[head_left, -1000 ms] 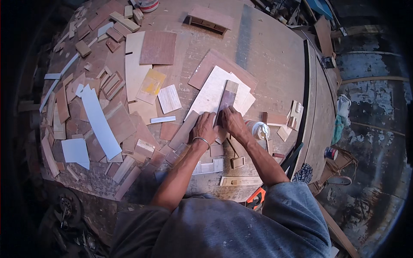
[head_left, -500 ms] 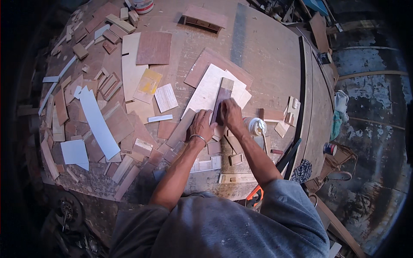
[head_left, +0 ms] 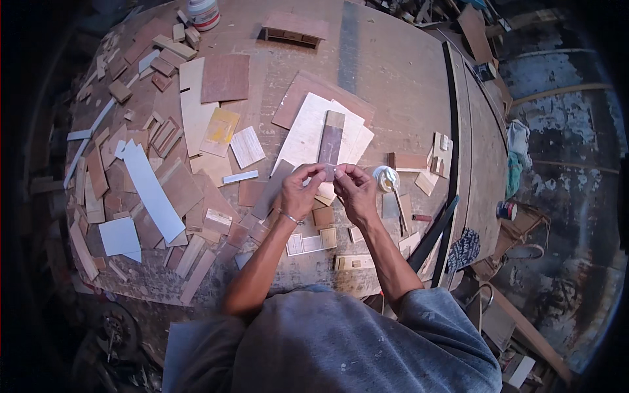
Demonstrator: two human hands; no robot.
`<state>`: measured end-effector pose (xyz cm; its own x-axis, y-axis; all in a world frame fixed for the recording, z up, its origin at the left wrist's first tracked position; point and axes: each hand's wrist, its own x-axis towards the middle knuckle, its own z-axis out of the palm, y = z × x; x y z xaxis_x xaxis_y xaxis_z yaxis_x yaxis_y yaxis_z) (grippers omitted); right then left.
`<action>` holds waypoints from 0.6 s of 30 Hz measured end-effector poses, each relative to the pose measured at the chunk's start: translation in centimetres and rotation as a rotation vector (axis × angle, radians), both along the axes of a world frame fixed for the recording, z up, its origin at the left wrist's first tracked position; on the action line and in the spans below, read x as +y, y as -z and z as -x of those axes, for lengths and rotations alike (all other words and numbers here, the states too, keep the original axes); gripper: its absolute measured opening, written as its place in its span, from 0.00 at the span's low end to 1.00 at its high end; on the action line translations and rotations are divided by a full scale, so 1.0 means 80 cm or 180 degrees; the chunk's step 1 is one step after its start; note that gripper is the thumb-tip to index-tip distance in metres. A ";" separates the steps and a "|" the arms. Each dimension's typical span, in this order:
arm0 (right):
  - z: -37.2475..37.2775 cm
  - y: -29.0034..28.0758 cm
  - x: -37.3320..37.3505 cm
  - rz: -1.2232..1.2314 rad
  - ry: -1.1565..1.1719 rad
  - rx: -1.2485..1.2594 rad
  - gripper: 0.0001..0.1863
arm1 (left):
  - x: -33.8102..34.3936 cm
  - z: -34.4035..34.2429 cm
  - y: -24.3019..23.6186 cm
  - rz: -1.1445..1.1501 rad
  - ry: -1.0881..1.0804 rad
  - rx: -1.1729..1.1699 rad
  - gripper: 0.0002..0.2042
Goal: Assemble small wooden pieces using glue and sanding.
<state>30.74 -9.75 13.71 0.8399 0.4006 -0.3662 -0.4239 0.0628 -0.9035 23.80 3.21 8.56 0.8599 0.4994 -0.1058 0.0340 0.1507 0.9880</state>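
My left hand (head_left: 299,196) and my right hand (head_left: 357,193) meet at the middle of the table, fingertips pinched together. Between them is a small, thin piece (head_left: 329,172), pale along its upper edge; its kind is too small to make out. Just beyond my fingertips a long block with a dark, sandpaper-like face (head_left: 331,139) and a bare wooden end lies on pale thin boards (head_left: 303,134). A reddish board (head_left: 295,99) lies partly under those. Right of my right hand stands an open white glue pot (head_left: 385,177), with a stick beside it.
Wood offcuts and a curved white strip (head_left: 154,190) cover the left side. A small wooden cabinet model (head_left: 295,29) and a white tub (head_left: 204,14) stand at the back. Close to me lies a little framed panel (head_left: 311,243). A black strip (head_left: 452,118) runs along the right side.
My right hand has left the dark-faced block, which now lies free. Both hands have come together nearer to me, pinching a small piece. The view has shifted slightly.
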 end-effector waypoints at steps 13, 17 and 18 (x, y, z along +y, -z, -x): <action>0.103 -0.098 -0.023 -0.0516 0.0465 -0.0736 0.08 | -0.044 0.060 -0.128 0.0657 0.0086 -0.0951 0.07; 0.127 -0.118 -0.038 -0.0839 0.0518 -0.0755 0.08 | -0.063 0.082 -0.148 0.0851 0.0067 -0.0943 0.07; 0.131 -0.117 -0.043 -0.0959 0.0495 -0.0689 0.08 | -0.066 0.086 -0.151 0.0827 0.0085 -0.0956 0.07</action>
<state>20.24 -13.17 23.09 0.9438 0.3251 -0.0598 -0.1904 0.3869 -0.9022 16.93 -2.06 20.66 0.8841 0.4661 0.0326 -0.2434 0.3999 0.8836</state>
